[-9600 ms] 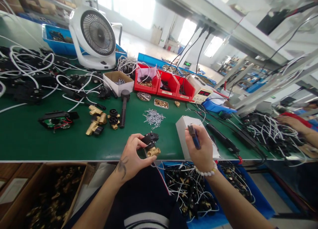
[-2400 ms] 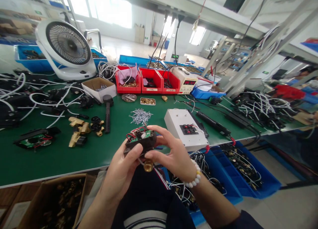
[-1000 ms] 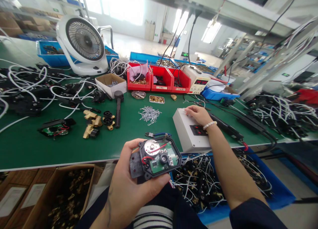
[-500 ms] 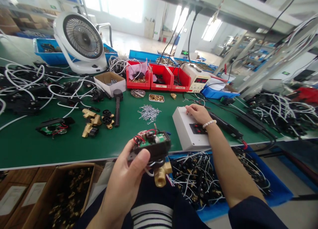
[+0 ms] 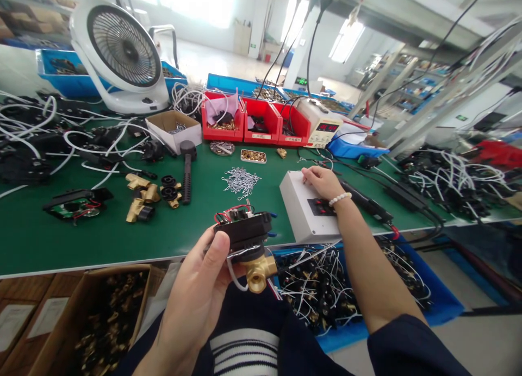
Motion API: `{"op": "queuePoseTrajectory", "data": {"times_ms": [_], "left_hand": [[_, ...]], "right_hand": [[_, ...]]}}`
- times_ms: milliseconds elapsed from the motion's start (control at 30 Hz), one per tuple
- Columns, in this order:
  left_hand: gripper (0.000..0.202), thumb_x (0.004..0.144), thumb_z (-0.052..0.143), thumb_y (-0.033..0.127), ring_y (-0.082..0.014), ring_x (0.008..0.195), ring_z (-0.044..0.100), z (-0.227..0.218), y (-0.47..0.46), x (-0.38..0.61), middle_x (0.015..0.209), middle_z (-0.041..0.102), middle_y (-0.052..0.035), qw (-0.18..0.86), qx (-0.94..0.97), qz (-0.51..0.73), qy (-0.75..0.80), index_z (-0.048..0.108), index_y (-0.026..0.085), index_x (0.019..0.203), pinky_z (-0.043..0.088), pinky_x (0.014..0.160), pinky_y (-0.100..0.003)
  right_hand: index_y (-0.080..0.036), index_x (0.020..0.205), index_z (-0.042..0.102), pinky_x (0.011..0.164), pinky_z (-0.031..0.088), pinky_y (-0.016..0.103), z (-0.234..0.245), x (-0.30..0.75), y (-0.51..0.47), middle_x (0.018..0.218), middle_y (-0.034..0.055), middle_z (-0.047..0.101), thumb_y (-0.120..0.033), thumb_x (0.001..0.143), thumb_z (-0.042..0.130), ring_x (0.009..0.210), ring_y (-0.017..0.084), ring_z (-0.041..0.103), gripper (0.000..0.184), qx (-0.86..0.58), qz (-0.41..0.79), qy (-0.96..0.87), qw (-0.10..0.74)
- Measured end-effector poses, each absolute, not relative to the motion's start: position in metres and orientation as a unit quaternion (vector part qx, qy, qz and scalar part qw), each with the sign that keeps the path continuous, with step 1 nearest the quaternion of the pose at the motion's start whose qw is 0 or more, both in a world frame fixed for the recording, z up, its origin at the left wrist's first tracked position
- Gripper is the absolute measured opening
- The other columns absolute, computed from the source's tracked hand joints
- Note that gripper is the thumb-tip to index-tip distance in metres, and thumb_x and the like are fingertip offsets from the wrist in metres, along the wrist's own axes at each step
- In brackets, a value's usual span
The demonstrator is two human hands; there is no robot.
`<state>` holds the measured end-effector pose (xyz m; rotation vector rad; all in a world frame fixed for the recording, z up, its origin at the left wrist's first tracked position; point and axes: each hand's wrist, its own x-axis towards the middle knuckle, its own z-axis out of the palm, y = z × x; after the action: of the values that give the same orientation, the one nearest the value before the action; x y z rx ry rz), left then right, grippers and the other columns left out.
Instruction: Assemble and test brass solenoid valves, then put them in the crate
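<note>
valve actuator (image 5: 244, 240) — black housing | brass fitting below — red wires on top

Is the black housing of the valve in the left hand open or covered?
Open: the black housing has no lid, and red wires stick out on top.
</note>
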<state>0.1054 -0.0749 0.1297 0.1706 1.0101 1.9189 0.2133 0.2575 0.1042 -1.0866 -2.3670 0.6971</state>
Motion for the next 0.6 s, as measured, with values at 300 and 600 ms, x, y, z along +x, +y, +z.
{"op": "queuePoseTrajectory", "data": {"times_ms": [300, 600], "left_hand": [[0.052, 0.081, 0.073, 0.052, -0.0280, 0.095, 0.070, 0.1322, -0.0781, 0.1021, 0.107, 0.073, -0.0117, 0.471, 0.093, 0.775, 0.410, 0.067, 0.015, 0.118, 0.061, 0.075, -0.033], [0.048, 0.088, 0.067, 0.050, -0.0213, 0.094, 0.071, 0.1274, -0.0811, 0.1011, 0.108, 0.073, -0.0118, 0.471, 0.111, 0.765, 0.424, 0.066, 0.014, 0.119, 0.060, 0.078, -0.025]], "right_hand": [[-0.020, 0.063, 0.059, 0.064, 0.042, 0.030, 0.1040, 0.2138, 0.2576, 0.061, 0.0029, 0.063, -0.066, 0.085, 0.054, 0.060, 0.017, 0.054, 0.051, -0.388, 0.252, -0.858, 0.223], [-0.020, 0.063, 0.060, 0.062, 0.041, 0.030, 0.1047, 0.2134, 0.2574, 0.059, 0.0026, 0.060, -0.069, 0.083, 0.053, 0.058, 0.016, 0.052, 0.054, -0.386, 0.247, -0.861, 0.222]]}}
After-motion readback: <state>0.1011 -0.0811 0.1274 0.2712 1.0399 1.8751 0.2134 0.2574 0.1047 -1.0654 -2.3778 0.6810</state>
